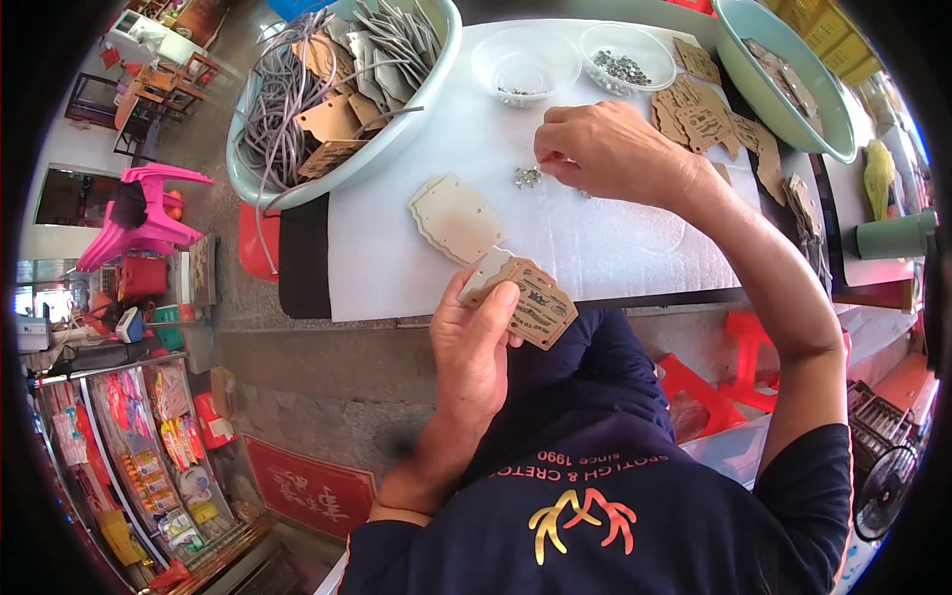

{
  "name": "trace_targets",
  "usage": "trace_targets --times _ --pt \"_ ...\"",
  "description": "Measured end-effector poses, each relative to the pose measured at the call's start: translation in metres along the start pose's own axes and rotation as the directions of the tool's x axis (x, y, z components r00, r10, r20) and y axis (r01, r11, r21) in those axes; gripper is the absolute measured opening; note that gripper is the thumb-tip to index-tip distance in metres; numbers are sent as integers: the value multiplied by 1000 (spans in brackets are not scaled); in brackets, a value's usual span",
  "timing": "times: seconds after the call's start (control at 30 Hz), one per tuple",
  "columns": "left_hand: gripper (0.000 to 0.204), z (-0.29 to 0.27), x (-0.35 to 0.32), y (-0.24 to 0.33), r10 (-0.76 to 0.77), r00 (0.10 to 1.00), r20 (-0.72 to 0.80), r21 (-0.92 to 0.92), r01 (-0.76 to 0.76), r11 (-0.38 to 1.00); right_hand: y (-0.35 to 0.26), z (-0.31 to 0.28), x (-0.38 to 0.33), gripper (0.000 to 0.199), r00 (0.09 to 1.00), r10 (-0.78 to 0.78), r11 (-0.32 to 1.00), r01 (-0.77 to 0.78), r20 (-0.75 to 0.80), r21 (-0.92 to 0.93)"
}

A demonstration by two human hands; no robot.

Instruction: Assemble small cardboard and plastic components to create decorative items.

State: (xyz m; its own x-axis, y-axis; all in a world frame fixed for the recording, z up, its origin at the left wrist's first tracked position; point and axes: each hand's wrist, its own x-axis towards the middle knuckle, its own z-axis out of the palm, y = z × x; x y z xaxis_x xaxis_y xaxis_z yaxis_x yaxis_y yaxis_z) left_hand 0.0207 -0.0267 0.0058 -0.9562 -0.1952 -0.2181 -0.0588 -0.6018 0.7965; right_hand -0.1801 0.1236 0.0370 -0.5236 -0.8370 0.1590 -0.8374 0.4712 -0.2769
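Note:
Between the thumb and fingers of my left hand [474, 342] is a brown printed card tag [543, 309], with a pale grey tag piece [486, 273] showing at its far left side. A stack of pale scalloped tags [454, 213] lies on the table just beyond that hand. My right hand [607, 149] hovers over the table with its fingers pinched together. Whatever they hold, if anything, is hidden. Beside its fingertips is a small pile of shiny metal bits [527, 178].
White sheeting [382, 283] covers the table. Two clear bowls, a left one [480, 61] and a right one [666, 77], contain small metal pieces. Brown tags [694, 111] lie at right. A pale green basin [238, 159] holds grey cords and tags; another basin [841, 144] stands far right.

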Motion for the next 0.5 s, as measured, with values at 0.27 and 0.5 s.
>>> trace_targets --times 0.27,0.5 --pt "32 2 0 2 -26 1000 -5 9 26 1000 -3 8 -1 13 999 50 999 -50 1 10" --pt "22 8 2 4 -18 1000 -12 57 19 998 -1 8 5 9 988 117 992 -121 97 42"
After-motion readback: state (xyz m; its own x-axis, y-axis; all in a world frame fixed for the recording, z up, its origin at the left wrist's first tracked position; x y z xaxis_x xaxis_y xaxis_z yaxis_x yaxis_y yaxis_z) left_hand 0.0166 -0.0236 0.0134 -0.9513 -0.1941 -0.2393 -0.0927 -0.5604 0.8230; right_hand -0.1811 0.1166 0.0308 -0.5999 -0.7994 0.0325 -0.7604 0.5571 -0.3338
